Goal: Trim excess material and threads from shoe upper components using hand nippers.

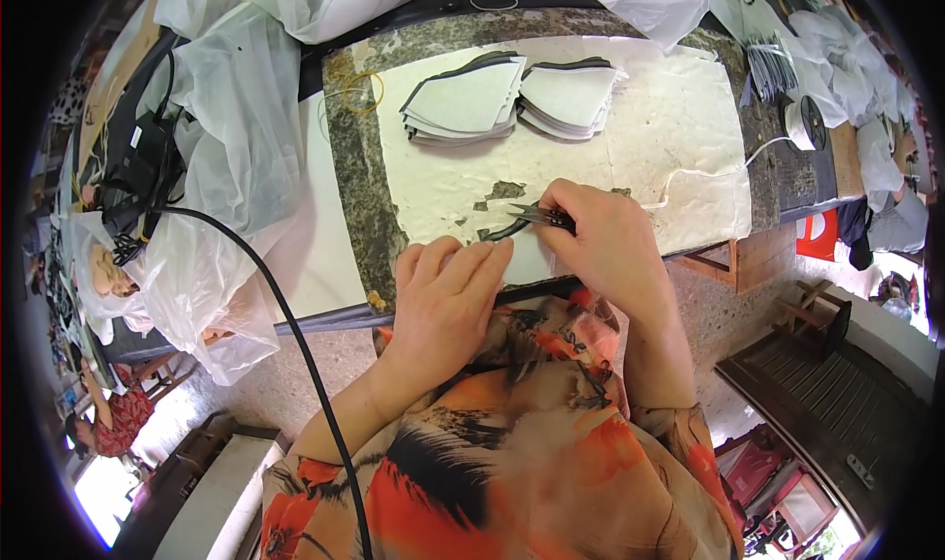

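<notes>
In my right hand is a small pair of dark scissors, their pointed blades reaching left. The blades lie over the black edge of a white panel near the table's front edge. My left hand presses its closed fingers on the left end of that panel, covering part of it. Beyond the hands lie two stacks of similar white panels with black edges, a left stack and a right stack.
The panels rest on a worn white sheet over a mottled dark board. A spool trails white cord across the right side. Plastic bags crowd the left, beside a black cable. A yellow ring lies at the back left.
</notes>
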### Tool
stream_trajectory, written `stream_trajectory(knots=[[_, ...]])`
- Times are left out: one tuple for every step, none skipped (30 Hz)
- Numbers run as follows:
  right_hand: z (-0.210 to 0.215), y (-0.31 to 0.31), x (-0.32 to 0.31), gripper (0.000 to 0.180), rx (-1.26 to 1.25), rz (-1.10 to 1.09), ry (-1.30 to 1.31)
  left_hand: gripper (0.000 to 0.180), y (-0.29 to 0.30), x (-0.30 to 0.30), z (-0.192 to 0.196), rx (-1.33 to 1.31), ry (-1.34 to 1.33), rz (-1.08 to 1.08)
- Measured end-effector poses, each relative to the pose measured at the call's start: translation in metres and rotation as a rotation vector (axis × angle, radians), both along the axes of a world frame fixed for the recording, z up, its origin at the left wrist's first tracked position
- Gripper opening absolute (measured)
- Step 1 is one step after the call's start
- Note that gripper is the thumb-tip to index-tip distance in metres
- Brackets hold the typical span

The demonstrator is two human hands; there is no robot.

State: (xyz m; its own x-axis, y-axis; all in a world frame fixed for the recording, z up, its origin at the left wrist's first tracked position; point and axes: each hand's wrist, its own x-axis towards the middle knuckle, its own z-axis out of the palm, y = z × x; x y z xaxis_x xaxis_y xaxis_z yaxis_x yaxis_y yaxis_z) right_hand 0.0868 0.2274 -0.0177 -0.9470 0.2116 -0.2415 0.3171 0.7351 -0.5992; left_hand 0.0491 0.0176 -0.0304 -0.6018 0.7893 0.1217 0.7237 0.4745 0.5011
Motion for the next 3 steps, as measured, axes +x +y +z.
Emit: stream_trajectory(knots=[[0.0002, 0.0007, -0.0005, 0.018, -0.004, 0.008, -0.01, 0.044, 0.0002, 0.0001, 0.0001, -0.001, 0.0, 0.0], [0.0005, 0.0015, -0.0009, 0.018, -0.008, 0.016, -0.02, 0.044, 0.0006, 0.0001, 0.0004, -0.018, -0.002, -0.001], [0.0021, 0.0023, -0.0013, 0.018, -0.017, 0.013, -0.02, 0.044, 0.0012, 0.0001, 0.0014, -0.035, -0.003, -0.003]])
